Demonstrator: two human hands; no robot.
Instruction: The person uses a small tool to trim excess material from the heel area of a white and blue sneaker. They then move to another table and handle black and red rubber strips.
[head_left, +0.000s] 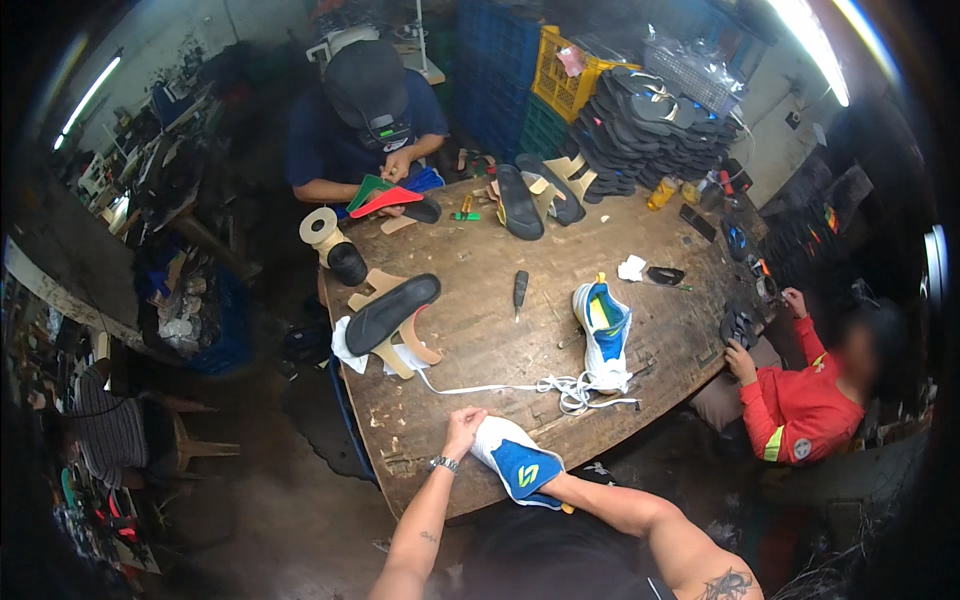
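Perhaps the white-and-blue sneaker [518, 462] at the wooden table's [465, 310] near edge could drop if the left hand [463, 430], gripping its toe, slackens, since I can't tell the hidden right hand's grip.

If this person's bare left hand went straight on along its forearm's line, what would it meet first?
Probably the thin white shoelace stretched across the brown wooden tabletop, just beyond the left hand. Depth is unclear, so the hand might pass above it.
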